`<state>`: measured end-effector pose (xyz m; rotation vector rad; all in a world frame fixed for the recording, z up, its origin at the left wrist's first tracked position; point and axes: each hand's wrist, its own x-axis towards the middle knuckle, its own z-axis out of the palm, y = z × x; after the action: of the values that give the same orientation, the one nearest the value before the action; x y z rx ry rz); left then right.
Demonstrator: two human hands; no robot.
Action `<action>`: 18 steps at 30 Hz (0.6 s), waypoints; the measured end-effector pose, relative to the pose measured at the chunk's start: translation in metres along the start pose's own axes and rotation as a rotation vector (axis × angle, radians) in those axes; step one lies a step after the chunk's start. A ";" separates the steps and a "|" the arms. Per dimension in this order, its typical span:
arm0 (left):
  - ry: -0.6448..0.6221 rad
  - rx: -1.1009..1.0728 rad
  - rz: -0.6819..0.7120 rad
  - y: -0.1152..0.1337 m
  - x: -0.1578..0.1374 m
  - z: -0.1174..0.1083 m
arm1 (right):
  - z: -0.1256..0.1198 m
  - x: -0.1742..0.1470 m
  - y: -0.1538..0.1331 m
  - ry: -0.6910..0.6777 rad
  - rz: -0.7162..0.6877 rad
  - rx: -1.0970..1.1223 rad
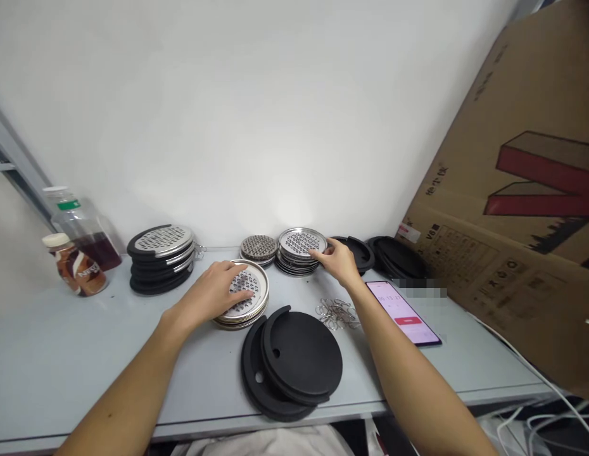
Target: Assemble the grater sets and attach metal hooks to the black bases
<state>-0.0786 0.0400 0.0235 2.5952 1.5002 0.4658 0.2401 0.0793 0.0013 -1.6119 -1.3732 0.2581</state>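
Observation:
My left hand (221, 288) rests with its fingers apart on the top of a front stack of round metal grater discs (256, 278). At the back, my right hand (341, 259) has its thumb and fingers at the right rim of a silver grater disc (299, 243), the top one of another stack. Part of that rim is hidden by the fingers. Between my forearms lie two round black holders (306, 358), one overlapping the other, each with a small hole. A loose pile of wire hooks (336, 313) lies near my right forearm.
At the back left stands a stack of black holders with grater discs (162, 253), near a brown bottle (78, 266) and a clear bottle of dark liquid (97, 244). A smaller disc stack (259, 248), more black holders (399, 256), a phone (401, 310) and a large cardboard box (465, 221) are around.

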 end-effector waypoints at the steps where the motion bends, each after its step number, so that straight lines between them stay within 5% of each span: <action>1: 0.009 0.004 0.003 0.000 0.001 0.001 | -0.001 -0.001 -0.003 0.010 -0.009 -0.009; 7: 0.088 0.021 0.047 -0.002 0.002 0.004 | 0.002 -0.021 -0.025 0.031 -0.180 0.013; 18: 0.108 0.052 0.078 -0.007 0.005 0.007 | 0.040 -0.070 -0.044 -0.376 -0.515 -0.057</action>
<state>-0.0800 0.0476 0.0166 2.7176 1.4648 0.5914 0.1600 0.0360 -0.0144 -1.2341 -2.0460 0.2177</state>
